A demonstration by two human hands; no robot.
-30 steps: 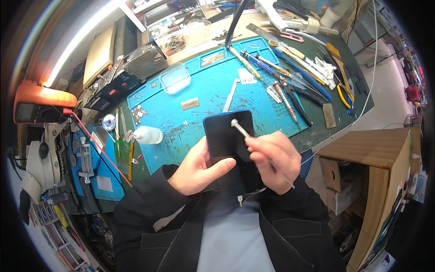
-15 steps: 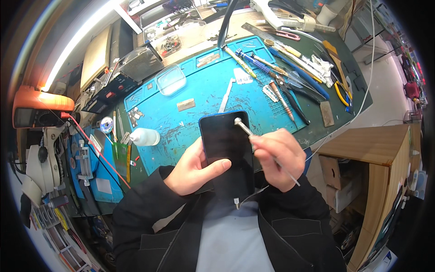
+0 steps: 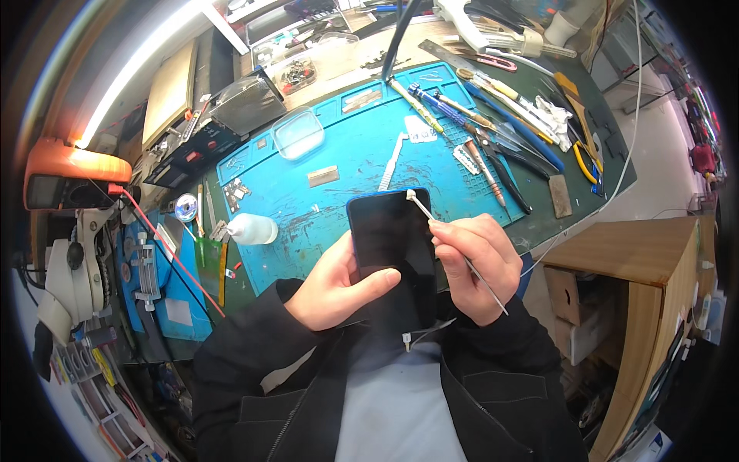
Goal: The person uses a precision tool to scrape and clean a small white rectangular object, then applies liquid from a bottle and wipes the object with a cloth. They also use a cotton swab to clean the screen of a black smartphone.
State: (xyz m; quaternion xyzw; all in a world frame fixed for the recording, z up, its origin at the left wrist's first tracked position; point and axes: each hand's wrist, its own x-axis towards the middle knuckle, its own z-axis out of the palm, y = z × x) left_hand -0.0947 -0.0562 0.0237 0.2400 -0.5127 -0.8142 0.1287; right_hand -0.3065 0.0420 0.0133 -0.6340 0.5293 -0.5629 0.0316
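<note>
My left hand (image 3: pixel 336 289) is closed round the left side of a smartphone (image 3: pixel 385 250) with a dark screen and blue edge, its thumb lying across the glass. The phone is held above the near edge of the bench, screen up. Pinched in my right hand (image 3: pixel 483 266) is a thin silver tool (image 3: pixel 491 294) with a small white wad (image 3: pixel 412 195) at its tip. That wad is at the phone's top edge, right of its middle; whether it touches the glass I cannot tell. Beyond the phone a white-handled brush (image 3: pixel 392 163) lies on the blue work mat (image 3: pixel 296 204).
A white bottle (image 3: pixel 252 229) and a clear plastic box (image 3: pixel 298 135) stand on the left. Screwdrivers (image 3: pixel 449 114), pliers and other tools crowd the right side. An orange meter (image 3: pixel 77 171) sits far left. A cable plug (image 3: pixel 407 339) hangs by my shirt.
The tool's white wad has moved slightly up to the phone's top edge. My left hand keeps its hold on the phone, and the whole view has shifted a little.
</note>
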